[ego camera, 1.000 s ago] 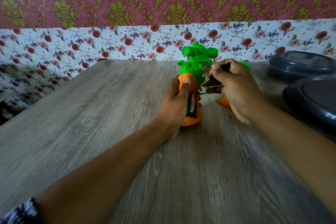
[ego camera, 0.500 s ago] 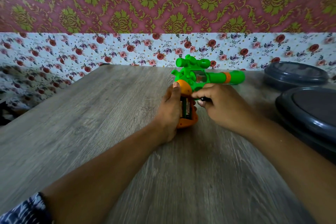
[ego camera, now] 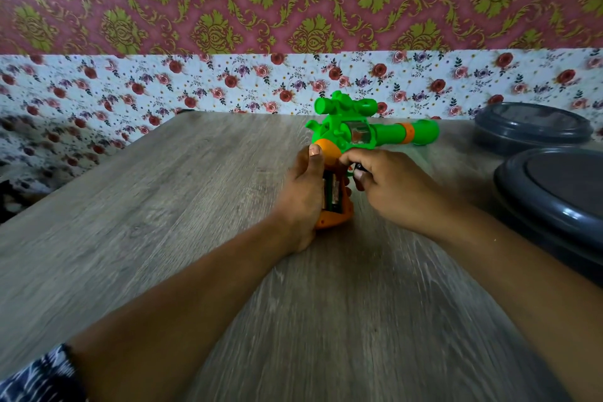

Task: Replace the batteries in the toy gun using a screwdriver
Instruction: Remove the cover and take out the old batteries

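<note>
A green toy gun (ego camera: 365, 130) with an orange grip lies on its side on the wooden table (ego camera: 195, 206), barrel pointing right. My left hand (ego camera: 303, 192) grips the orange handle, thumb up on its top. The battery compartment (ego camera: 332, 192) in the handle is uncovered and batteries show inside. My right hand (ego camera: 391, 186) is curled around a dark screwdriver (ego camera: 359, 168), just right of the handle; only a bit of the dark handle shows, and the shaft is hidden by my fingers.
Two dark grey round lidded containers stand at the right: a smaller one (ego camera: 532, 127) at the back and a larger one (ego camera: 561, 192) nearer. A floral-papered wall runs behind the table's far edge.
The gun has been laid from upright onto its side, barrel now to the right. My right hand has dropped lower beside the handle, and the metal shaft seen earlier is hidden.
</note>
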Tool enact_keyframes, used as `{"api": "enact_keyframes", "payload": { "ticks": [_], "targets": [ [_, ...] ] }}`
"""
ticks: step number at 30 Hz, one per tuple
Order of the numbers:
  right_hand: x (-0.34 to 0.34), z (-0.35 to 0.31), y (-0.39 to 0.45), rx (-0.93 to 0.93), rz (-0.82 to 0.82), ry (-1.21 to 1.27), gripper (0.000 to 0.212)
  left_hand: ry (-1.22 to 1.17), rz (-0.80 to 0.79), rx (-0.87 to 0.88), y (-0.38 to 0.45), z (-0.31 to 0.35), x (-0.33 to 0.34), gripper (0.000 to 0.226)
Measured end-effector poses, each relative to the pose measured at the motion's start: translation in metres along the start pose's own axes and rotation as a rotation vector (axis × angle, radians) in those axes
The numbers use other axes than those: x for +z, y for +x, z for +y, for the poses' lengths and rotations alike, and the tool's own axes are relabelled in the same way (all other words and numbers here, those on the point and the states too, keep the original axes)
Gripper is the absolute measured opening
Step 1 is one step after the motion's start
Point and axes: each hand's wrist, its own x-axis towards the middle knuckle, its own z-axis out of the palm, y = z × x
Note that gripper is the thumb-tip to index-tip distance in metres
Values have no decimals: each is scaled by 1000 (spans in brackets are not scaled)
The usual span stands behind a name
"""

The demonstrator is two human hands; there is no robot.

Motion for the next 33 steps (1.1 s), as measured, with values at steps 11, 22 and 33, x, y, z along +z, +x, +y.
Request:
{"api": "enact_keyframes", "payload": {
  "ticks": [11, 22, 33],
  "targets": [
    [0, 6, 5, -43, -4, 40, 22, 31, -27, 48, -3, 0, 1, 26],
    [2, 2, 1, -93, 155, 110, 8, 41, 7, 27, -1, 0, 1, 30],
    [16, 4, 6, 159, 180, 407, 12, 25, 24, 22, -4, 3, 3, 29]
  ]
}}
